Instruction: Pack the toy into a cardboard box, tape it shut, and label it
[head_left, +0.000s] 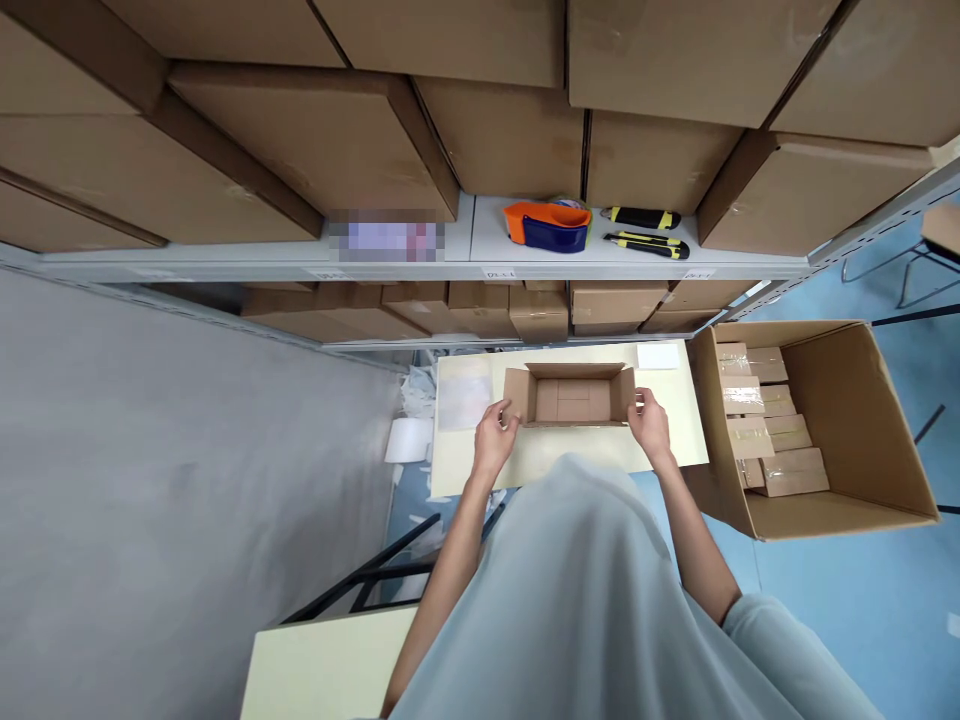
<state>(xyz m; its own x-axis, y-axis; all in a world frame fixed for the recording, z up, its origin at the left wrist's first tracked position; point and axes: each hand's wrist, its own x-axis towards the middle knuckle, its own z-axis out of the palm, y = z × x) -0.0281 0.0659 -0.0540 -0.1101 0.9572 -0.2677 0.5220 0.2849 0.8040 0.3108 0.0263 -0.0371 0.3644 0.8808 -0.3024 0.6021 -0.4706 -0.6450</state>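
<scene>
An open cardboard box (573,400) stands on the pale yellow table (570,455) in front of me, its flaps up and nothing visible inside. At its left end, my left hand (496,438) is closed with thumb and fingers on the short end flap. The opposite end flap is pinched in my right hand (649,424). On the table beyond the right hand lies a small white stack of paper or labels (658,356). To the left of the box is a flat, pale sheet or packet (463,393).
A large carton (847,420) holding several small boxes stands right of the table. Ahead, a metal shelf (420,270) carries stacked cartons, an orange-and-blue tape dispenser (551,226) and two utility knives (645,230). A white roll (409,440) sits at the table's left, near a grey wall (165,450).
</scene>
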